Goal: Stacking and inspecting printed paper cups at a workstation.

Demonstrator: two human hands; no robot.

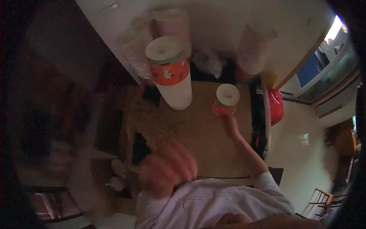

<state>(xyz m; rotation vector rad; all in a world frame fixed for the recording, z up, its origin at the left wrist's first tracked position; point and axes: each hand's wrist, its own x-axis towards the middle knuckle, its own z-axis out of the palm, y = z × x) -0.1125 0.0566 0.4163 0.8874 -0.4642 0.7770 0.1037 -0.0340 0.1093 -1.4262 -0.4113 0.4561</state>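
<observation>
My right hand (229,123) grips an orange paper cup (223,108) with a green band, turned bottom up over the brown table (206,152). Left of it, a tall stack of nested paper cups (173,89) stands upside down. The stack's top cup (169,70) has an orange and green print; the white rims of the others show below. Close to my body, at the near left of the table, my left hand (169,168) is smeared by motion. Its fingers look bent, but what they hold, if anything, cannot be made out.
Stacks of white cups (171,24) stand behind the tall stack. Another wrapped cup stack (255,47) is at the back right, with a crumpled clear plastic bag (209,63) between. A red glossy object (276,107) sits past the table's right edge.
</observation>
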